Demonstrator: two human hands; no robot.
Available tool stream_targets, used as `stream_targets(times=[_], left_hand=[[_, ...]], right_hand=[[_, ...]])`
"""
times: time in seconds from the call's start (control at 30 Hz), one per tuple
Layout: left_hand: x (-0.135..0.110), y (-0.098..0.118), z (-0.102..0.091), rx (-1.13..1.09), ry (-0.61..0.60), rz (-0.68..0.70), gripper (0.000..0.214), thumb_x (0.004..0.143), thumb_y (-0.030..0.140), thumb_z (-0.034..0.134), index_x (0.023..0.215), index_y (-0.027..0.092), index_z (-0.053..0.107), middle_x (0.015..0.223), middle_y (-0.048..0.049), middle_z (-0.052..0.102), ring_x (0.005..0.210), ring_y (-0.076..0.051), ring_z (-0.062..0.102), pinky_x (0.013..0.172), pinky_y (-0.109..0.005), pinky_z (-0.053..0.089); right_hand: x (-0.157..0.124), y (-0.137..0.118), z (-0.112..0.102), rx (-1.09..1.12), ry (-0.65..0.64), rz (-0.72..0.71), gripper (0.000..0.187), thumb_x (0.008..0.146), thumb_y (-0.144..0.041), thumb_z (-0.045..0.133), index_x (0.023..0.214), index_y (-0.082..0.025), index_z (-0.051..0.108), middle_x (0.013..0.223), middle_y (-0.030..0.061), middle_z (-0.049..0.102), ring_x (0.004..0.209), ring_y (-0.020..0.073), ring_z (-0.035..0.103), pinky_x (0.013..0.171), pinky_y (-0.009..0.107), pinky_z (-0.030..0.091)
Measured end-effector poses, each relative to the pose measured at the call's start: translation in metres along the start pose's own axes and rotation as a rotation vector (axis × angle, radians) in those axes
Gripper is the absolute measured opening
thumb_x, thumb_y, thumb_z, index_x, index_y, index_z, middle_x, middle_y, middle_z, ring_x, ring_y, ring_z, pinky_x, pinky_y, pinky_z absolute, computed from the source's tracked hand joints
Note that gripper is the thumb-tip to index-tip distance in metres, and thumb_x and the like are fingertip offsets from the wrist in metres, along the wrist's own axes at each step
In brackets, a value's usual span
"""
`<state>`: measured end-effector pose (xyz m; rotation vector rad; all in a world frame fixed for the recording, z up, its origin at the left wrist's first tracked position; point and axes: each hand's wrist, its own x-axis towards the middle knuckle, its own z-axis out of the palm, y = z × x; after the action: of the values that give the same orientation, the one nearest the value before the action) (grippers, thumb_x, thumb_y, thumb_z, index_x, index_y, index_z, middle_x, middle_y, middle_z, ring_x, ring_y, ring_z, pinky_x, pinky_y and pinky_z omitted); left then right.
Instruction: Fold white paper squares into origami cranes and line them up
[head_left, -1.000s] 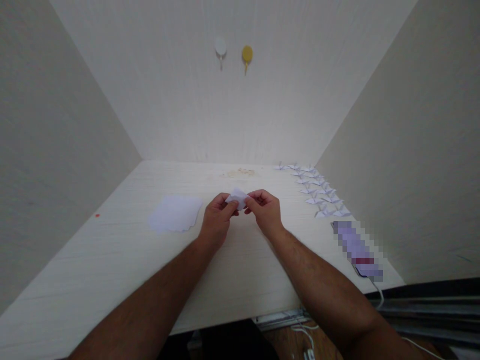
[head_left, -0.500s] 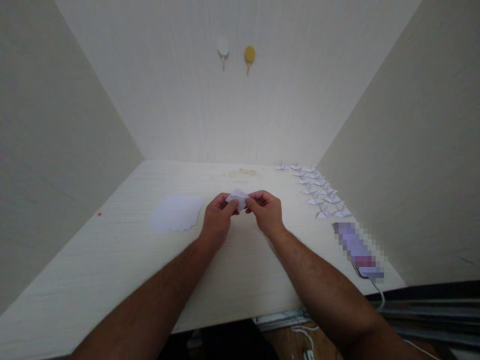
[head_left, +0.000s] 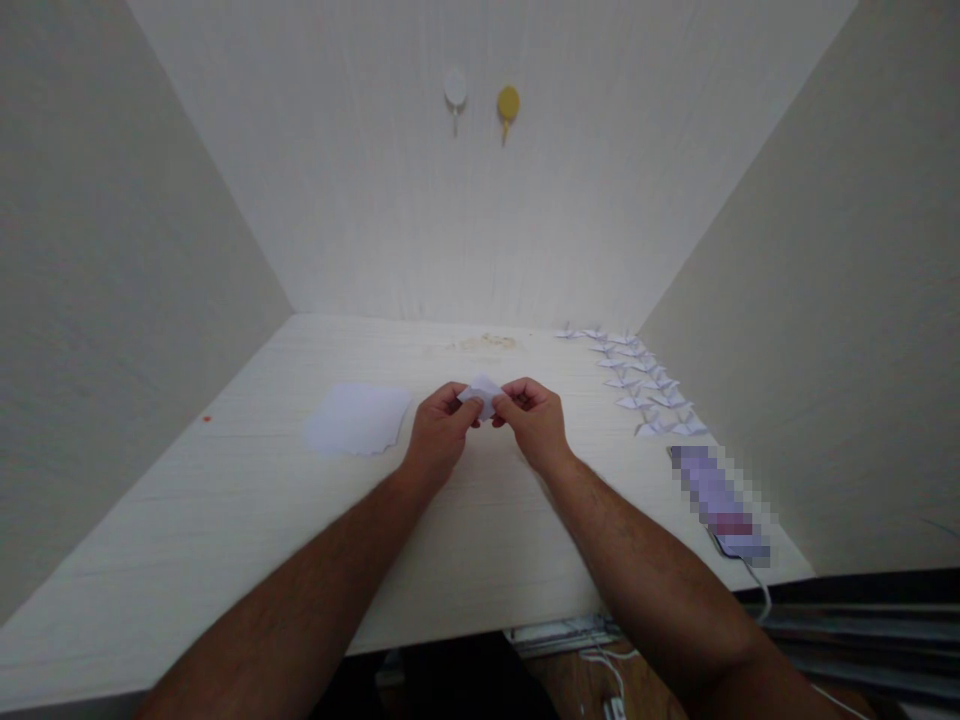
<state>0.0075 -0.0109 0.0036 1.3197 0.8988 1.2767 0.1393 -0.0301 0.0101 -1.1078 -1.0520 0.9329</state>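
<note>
My left hand (head_left: 440, 433) and my right hand (head_left: 534, 422) meet over the middle of the pale wooden desk (head_left: 225, 520). Both pinch a small folded piece of white paper (head_left: 483, 393) between thumbs and fingertips, holding it just above the desktop. A stack of white paper sheets (head_left: 358, 419) lies flat on the desk to the left of my left hand.
Several small folded paper cranes (head_left: 643, 380) stand in rows along the right wall. A blurred-out phone (head_left: 718, 497) with a white cable lies near the desk's right front corner. Two round hooks, white (head_left: 455, 90) and yellow (head_left: 508, 103), hang on the back wall.
My hands keep the same pinch on the folded paper, with only small finger shifts. The view has drifted slightly, so everything sits a little further right in the picture.
</note>
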Motion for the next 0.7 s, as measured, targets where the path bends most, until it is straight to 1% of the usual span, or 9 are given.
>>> stream_targets(times=[0.13, 0.3, 0.47, 0.7], left_hand=[[-0.0004, 0.0019, -0.0002, 0.027, -0.032, 0.001, 0.013, 0.076, 0.028, 0.066, 0.07, 0.017, 0.061, 0.059, 0.003, 0.057, 0.058, -0.011, 0.05, 0.058, -0.025, 0.039], [0.0006, -0.0002, -0.0017, 0.0, -0.059, -0.017, 0.013, 0.076, 0.027, 0.065, 0.07, 0.017, 0.061, 0.058, 0.0037, 0.056, 0.056, -0.01, 0.048, 0.057, -0.024, 0.036], [0.0017, -0.0022, -0.0018, 0.019, -0.036, -0.028, 0.013, 0.075, 0.027, 0.065, 0.068, 0.017, 0.061, 0.056, 0.0031, 0.055, 0.055, -0.01, 0.048, 0.055, -0.024, 0.035], [-0.0008, 0.0037, 0.0004, 0.049, -0.01, -0.024, 0.015, 0.074, 0.029, 0.068, 0.068, 0.017, 0.062, 0.054, 0.003, 0.055, 0.053, -0.01, 0.047, 0.054, -0.024, 0.035]], right_hand=[[-0.0009, 0.0002, 0.0, -0.002, -0.02, 0.008, 0.016, 0.068, -0.032, 0.073, 0.069, -0.018, 0.066, 0.057, -0.0019, 0.064, 0.048, 0.0108, 0.057, 0.048, 0.024, 0.047], [-0.002, 0.0003, -0.0022, -0.001, -0.027, 0.01, 0.017, 0.068, -0.034, 0.074, 0.067, -0.018, 0.066, 0.055, -0.0015, 0.064, 0.048, 0.012, 0.058, 0.049, 0.025, 0.046], [-0.0046, 0.0038, -0.0003, -0.11, 0.03, -0.054, 0.019, 0.071, -0.035, 0.072, 0.065, -0.019, 0.063, 0.052, -0.0021, 0.061, 0.046, 0.0107, 0.052, 0.046, 0.023, 0.04], [-0.0086, 0.0021, 0.0041, -0.22, 0.103, -0.118, 0.022, 0.074, -0.036, 0.068, 0.063, -0.019, 0.06, 0.052, -0.0034, 0.056, 0.047, 0.0098, 0.047, 0.047, 0.023, 0.037]])
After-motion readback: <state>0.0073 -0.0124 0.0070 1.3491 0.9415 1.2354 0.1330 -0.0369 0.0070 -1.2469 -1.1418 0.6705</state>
